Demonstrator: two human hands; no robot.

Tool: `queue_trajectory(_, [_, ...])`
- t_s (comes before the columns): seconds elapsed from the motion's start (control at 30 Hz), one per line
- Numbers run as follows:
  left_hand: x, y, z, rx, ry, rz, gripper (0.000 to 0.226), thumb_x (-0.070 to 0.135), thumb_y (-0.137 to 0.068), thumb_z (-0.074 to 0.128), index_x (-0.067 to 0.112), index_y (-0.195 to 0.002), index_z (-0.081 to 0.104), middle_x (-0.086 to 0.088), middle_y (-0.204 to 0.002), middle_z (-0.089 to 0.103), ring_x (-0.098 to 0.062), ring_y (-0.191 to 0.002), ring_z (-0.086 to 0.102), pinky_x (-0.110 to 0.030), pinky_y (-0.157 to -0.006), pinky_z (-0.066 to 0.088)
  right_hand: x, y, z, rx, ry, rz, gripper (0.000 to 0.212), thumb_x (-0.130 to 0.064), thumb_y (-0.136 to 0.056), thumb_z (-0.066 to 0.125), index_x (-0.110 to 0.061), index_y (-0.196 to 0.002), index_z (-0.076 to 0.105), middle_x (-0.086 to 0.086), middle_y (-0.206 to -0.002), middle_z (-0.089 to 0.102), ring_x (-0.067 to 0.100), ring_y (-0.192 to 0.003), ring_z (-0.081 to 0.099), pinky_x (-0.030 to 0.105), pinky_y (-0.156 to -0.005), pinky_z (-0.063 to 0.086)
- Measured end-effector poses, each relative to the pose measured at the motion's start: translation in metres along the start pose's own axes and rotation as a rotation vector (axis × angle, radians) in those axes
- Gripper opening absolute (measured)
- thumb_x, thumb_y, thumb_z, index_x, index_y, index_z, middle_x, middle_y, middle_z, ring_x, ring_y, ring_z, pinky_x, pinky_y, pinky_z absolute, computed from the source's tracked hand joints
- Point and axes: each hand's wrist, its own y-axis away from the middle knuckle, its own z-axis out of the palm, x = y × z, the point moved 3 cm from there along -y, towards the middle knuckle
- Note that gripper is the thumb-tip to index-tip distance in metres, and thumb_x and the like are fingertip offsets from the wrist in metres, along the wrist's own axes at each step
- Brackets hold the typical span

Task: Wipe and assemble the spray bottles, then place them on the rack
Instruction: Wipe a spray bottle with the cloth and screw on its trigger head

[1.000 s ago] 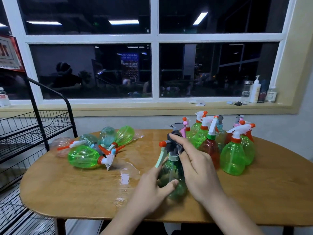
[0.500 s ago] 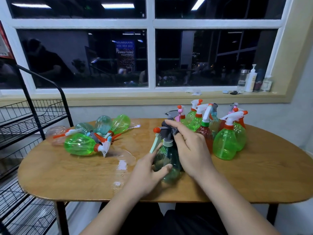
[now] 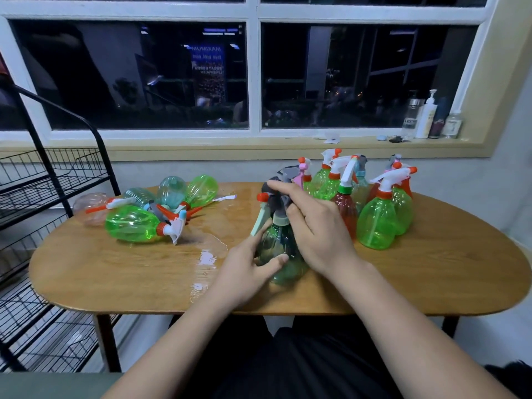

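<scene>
While gripped, bottle (image 3: 283, 254) mid-table (clear margins).

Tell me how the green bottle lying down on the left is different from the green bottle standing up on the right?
The lying green bottle rests on its side on the table, its nozzle pointing right; the standing green bottle is upright. The lying one sits in the tipped-over pile near the rack; the standing one is in the upright cluster. Both are clear green with white sprayers and orange collars.
</scene>
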Motion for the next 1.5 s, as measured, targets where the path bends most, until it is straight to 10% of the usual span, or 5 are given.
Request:
queue_trajectory(0.2, [0.003,0.001,-0.001,0.007,-0.04,0.023,0.074,0.045,-0.091,0.079,0.054,-0.154,0.041,0.022,-0.118,0.073,0.0,-0.109,0.07,-0.035,-0.103,0.057,0.034,0.008,-0.009,0.071,-0.034,0.227,0.045,-0.006,-0.107,0.046,-0.028,-0.138,0.07,-0.007,-0.063,0.066,0.009,-0.049,0.048,0.024,-0.055,0.036])
queue_trajectory(0.37, [0.008,0.0,-0.004,-0.005,-0.034,0.032,0.059,0.071,-0.079,0.078,0.068,-0.127,0.044,0.028,-0.118,0.068,0.0,-0.112,0.068,-0.038,-0.099,0.059,0.044,0.011,-0.01,0.191,-0.233,0.381,0.042,-0.011,-0.108,0.046,-0.032,-0.132,0.073,-0.012,-0.099,0.078,0.018,-0.087,0.071,0.042,-0.082,0.058])
queue_trajectory(0.5, [0.024,0.002,-0.021,0.002,-0.076,0.087,0.088,0.063,-0.078,0.085,0.058,-0.148,0.032,0.027,-0.14,0.055,0.005,-0.125,0.057,-0.015,-0.095,0.051,0.061,0.02,-0.005,0.305,-0.494,0.531,0.041,-0.019,-0.099,0.046,-0.032,-0.121,0.078,-0.008,-0.124,0.076,0.018,-0.123,0.068,0.057,-0.113,0.049])
queue_trajectory(0.93, [0.089,-0.007,-0.084,-0.173,-0.23,0.328,0.087,-0.017,-0.084,0.05,0.035,-0.154,0.049,0.021,-0.157,0.049,-0.007,-0.151,0.039,-0.046,-0.123,0.038,0.051,0.044,-0.003,0.356,-0.662,0.563,0.042,-0.014,-0.097,0.045,-0.023,-0.121,0.078,0.0,-0.126,0.076,0.023,-0.125,0.068,0.057,-0.113,0.05])
queue_trajectory(1.5, [0.094,-0.025,-0.07,0.016,-0.385,0.469,0.026,0.042,-0.101,0.068,0.026,-0.121,0.064,0.019,-0.124,0.071,0.001,-0.116,0.064,-0.025,-0.089,0.052,0.032,0.051,-0.014,0.329,-0.599,0.507,0.039,-0.018,-0.101,0.047,-0.029,-0.125,0.076,-0.003,-0.126,0.075,0.021,-0.125,0.067,0.058,-0.111,0.051])
